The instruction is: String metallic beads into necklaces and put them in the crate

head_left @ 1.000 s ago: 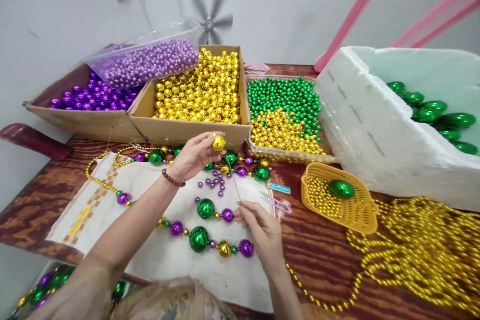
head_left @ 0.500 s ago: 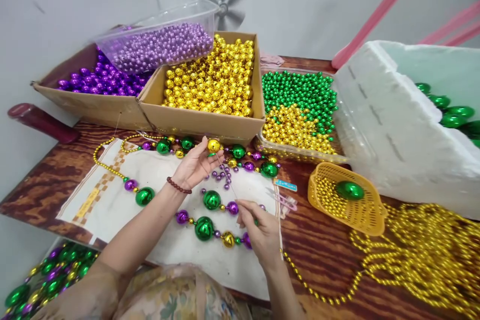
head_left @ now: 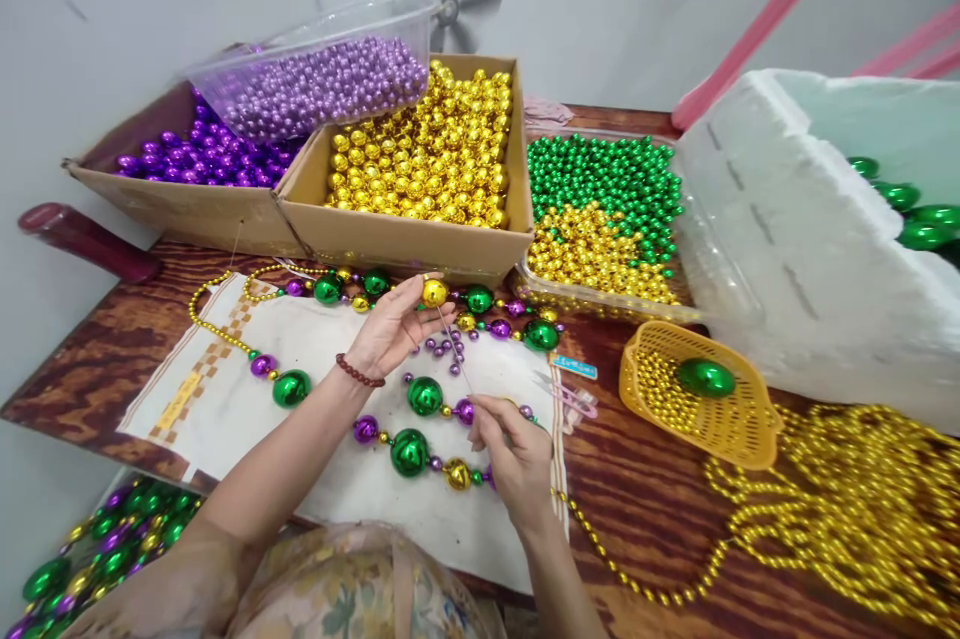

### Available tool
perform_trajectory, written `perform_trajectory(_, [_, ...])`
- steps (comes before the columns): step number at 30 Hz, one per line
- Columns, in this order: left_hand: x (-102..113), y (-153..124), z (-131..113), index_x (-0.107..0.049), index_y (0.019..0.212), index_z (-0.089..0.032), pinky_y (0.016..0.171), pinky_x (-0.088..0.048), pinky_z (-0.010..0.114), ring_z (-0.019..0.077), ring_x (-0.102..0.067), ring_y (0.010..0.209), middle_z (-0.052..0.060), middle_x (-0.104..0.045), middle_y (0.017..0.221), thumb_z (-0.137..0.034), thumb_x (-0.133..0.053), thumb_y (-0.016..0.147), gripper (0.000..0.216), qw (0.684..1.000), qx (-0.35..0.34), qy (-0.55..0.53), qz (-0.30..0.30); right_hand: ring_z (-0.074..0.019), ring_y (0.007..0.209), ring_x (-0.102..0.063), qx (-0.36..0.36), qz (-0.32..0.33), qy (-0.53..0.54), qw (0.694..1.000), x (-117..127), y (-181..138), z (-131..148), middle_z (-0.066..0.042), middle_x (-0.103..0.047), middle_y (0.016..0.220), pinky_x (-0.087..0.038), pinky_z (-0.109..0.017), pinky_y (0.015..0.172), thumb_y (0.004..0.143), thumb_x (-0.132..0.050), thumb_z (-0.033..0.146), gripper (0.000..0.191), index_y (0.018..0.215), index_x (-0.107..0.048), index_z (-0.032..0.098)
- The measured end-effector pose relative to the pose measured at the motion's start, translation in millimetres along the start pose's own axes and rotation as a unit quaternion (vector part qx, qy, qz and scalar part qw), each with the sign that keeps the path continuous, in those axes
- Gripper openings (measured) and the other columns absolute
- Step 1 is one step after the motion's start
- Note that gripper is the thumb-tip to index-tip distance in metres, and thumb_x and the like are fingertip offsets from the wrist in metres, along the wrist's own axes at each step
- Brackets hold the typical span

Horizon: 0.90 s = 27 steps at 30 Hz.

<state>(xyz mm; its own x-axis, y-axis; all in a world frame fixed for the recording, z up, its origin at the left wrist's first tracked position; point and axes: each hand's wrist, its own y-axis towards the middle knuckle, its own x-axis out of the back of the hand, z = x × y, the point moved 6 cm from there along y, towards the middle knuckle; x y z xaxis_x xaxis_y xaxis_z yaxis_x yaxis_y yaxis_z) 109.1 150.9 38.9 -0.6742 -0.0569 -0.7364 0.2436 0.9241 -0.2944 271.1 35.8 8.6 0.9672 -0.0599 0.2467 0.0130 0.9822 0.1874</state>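
Observation:
My left hand (head_left: 396, 327) is raised over the white cloth (head_left: 337, 469), its thumb and fingers closed around a large gold bead (head_left: 434, 293). From that bead a thin needle or thread (head_left: 459, 359) slants down to my right hand (head_left: 516, 459), which pinches its lower end. On the cloth below lie a green bead (head_left: 425, 396) and a purple bead (head_left: 464, 411), close to my right fingertips. A row of mixed beads with a big green ball (head_left: 409, 453) runs partly behind my right hand. Several small lilac beads (head_left: 446, 349) lie loose between my hands.
Behind the cloth stand a box of gold beads (head_left: 420, 244), a box of purple beads (head_left: 217, 219) and a clear tray of lilac beads (head_left: 322, 84). Rightward are a tray of green and gold beads (head_left: 600, 179), a yellow basket (head_left: 742, 419), scissors (head_left: 574, 399) and gold bead strands (head_left: 847, 509).
The view has shifted slightly. Both hands keep almost the same pose, with the gold bead still in the left and the thin line stretched between them.

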Motion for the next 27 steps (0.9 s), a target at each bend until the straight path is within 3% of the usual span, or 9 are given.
perform_trajectory(8, [-10.7,-19.5,16.6,-0.069,0.113,-0.016,0.087,-0.057,0.037,0.0203,-0.071,0.088,0.006,-0.071,0.096,-0.032,-0.070,0.086,0.031,0.995,-0.022,0.078,0.058,-0.0088,0.048,-0.057,0.001,-0.020,0.014,1.000,-8.4,5.4,-3.4,0.004,-0.061,0.059,-0.047,-0.018,0.050,0.096,-0.051,0.023,0.017,0.100,-0.067,0.019])
perform_trajectory(13, [-15.7,-28.2,27.2,-0.070,0.115,-0.018,0.086,-0.054,0.033,0.0195,-0.068,0.092,0.010,-0.072,0.105,-0.037,-0.073,0.083,0.037,0.960,-0.023,0.255,0.115,-0.0101,0.052,-0.058,-0.020,-0.040,0.052,0.998,-8.5,17.6,4.3,0.004,-0.060,0.060,-0.048,-0.021,0.053,0.096,-0.051,0.026,0.016,0.098,-0.065,0.019])
perform_trajectory(15, [-5.4,-22.5,20.0,-0.067,0.122,-0.019,0.087,-0.053,0.033,0.0202,-0.068,0.096,0.011,-0.071,0.113,-0.039,-0.068,0.086,0.041,0.940,-0.048,0.322,0.098,-0.0105,0.052,-0.057,-0.040,-0.066,0.090,0.993,-2.1,20.8,2.4,0.004,-0.060,0.061,-0.046,-0.021,0.053,0.095,-0.051,0.027,0.015,0.094,-0.064,0.019])
perform_trajectory(17, [16.8,-12.8,5.8,-0.065,0.122,-0.019,0.088,-0.052,0.034,0.0202,-0.068,0.096,0.011,-0.070,0.113,-0.041,-0.061,0.090,0.039,0.920,-0.096,0.378,0.033,-0.0103,0.052,-0.056,-0.060,-0.091,0.123,0.987,6.5,20.7,-2.7,0.004,-0.060,0.061,-0.044,-0.021,0.051,0.095,-0.053,0.028,0.013,0.092,-0.063,0.019])
perform_trajectory(19, [41.7,-5.0,-7.1,-0.068,0.110,-0.017,0.087,-0.052,0.035,0.0202,-0.066,0.093,0.010,-0.070,0.105,-0.037,-0.058,0.091,0.029,0.861,-0.146,0.487,-0.026,-0.0101,0.052,-0.055,-0.075,-0.108,0.140,0.981,15.0,17.6,-9.7,0.003,-0.060,0.061,-0.043,-0.021,0.050,0.094,-0.056,0.028,0.012,0.091,-0.063,0.019])
perform_trajectory(23, [72.6,-0.3,-5.0,-0.069,0.090,-0.016,0.083,-0.049,0.037,0.0215,-0.062,0.086,0.008,-0.069,0.092,-0.022,-0.054,0.091,0.016,0.660,-0.173,0.730,-0.024,-0.0103,0.053,-0.055,-0.093,-0.127,0.159,0.975,26.1,9.9,-22.6,0.003,-0.060,0.061,-0.041,-0.020,0.049,0.092,-0.060,0.030,0.012,0.091,-0.063,0.019])
perform_trajectory(25, [76.4,-2.6,0.5,-0.068,0.090,-0.016,0.081,-0.049,0.037,0.0214,-0.062,0.085,0.008,-0.068,0.091,-0.018,-0.051,0.092,0.017,0.617,-0.177,0.766,-0.017,-0.0103,0.052,-0.055,-0.098,-0.125,0.173,0.972,26.9,7.8,-25.4,0.003,-0.060,0.062,-0.041,-0.020,0.048,0.091,-0.060,0.030,0.011,0.093,-0.063,0.019])
perform_trajectory(27, [67.4,-5.7,1.0,-0.067,0.091,-0.017,0.078,-0.049,0.035,0.0201,-0.063,0.084,0.007,-0.069,0.091,-0.018,-0.051,0.092,0.016,0.623,-0.202,0.755,-0.016,-0.0103,0.053,-0.055,-0.103,-0.120,0.188,0.969,25.9,6.7,-26.6,0.003,-0.060,0.062,-0.041,-0.020,0.048,0.091,-0.060,0.030,0.011,0.096,-0.063,0.020])
